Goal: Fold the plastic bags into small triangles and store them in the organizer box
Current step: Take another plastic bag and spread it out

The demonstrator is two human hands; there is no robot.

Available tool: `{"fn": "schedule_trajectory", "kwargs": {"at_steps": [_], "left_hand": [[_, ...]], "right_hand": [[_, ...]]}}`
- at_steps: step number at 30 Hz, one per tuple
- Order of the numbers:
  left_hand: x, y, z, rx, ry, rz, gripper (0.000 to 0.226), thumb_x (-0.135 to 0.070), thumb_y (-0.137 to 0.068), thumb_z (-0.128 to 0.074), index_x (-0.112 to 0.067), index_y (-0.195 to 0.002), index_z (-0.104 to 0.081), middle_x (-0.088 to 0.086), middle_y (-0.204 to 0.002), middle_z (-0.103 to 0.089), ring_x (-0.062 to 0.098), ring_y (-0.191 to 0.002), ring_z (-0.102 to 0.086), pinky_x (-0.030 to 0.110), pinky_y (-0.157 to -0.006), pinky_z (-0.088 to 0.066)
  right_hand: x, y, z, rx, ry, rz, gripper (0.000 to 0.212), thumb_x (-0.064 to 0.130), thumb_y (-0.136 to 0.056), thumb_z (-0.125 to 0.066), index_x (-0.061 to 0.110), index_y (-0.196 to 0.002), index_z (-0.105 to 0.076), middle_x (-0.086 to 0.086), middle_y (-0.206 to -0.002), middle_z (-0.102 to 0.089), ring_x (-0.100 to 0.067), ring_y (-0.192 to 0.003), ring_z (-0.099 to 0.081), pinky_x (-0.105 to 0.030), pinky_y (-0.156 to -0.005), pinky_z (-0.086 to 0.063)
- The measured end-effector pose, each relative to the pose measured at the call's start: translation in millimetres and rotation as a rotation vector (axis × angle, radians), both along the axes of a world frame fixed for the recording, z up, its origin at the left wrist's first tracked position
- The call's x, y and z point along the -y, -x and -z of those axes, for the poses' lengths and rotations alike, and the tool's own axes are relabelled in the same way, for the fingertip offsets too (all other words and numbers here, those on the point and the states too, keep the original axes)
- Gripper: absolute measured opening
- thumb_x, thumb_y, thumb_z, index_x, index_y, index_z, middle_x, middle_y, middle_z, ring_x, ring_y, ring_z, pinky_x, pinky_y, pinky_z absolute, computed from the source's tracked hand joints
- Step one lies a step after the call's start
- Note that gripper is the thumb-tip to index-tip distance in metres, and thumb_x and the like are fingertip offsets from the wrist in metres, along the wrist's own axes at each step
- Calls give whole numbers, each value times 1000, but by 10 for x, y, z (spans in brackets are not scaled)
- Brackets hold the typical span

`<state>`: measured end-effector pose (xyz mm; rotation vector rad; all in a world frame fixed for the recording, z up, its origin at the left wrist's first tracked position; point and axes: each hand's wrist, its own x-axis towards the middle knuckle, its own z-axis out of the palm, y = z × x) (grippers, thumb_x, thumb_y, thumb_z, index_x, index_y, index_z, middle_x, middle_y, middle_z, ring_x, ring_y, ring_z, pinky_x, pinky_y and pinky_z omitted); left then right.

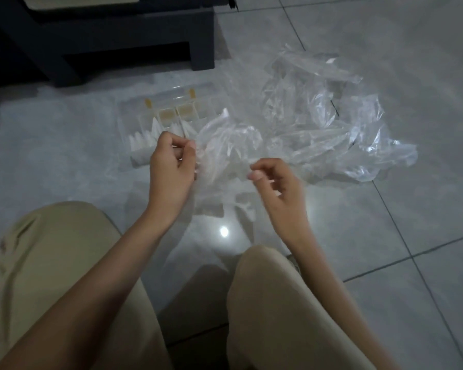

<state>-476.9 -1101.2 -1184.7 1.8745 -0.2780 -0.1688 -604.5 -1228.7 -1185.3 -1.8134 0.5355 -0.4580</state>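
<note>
Floor tiles (385, 249) grey, glossy. Heap of clear plastic bags (318, 108) lies on them ahead-right. Organizer box (125, 121) sits just left of the heap, folded white triangles (142, 141) inside. I see one bag (225, 158) stretched between left hand (169, 166) and right hand (278, 182), each pinching an edge.

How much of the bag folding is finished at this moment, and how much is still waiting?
Done: several folded triangles already stand in the organizer box. In hand: the left hand and the right hand pinch one clear bag between them; it is loose, not yet a triangle. Left: a pile of crumpled bags lies on the floor beside the box, so much work seems to remain.
</note>
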Motion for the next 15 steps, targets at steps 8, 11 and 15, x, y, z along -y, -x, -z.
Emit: {"fn": "schedule_trajectory", "kwargs": {"at_steps": [8,11,15], "left_hand": [[82,178,-81,-33,150,68,21,-9,-99,-50,-24,-85,-46,-2,-81,-62,5,-72,-66,20,-58,-54],[82,172,-89,-124,237,16,17,-9,-100,-47,-20,-87,-46,6,-90,-64,10,-76,-68,23,-59,-56],[62,50,-62,-243,324,-93,16,-12,-101,-46,-17,-86,-46,19,-104,-66,16,-85,-70,23,-61,-55]], "right_hand": [[-316,-210,112,-112,-68,-69,44,20,-83,-73,16,-121,-51,6,-112,-60,-3,-100,-57,-15,-84,-44],[-245,-194,110,-42,-96,-62,40,8,-83,-73,21,-114,-51,10,-95,-62,-3,-88,-59,-14,-80,-44],[-22,-98,94,-16,-25,-220,46,3,-82,-73,23,-117,-51,1,-80,-61,-8,-74,-59,-16,-77,-44]]}}
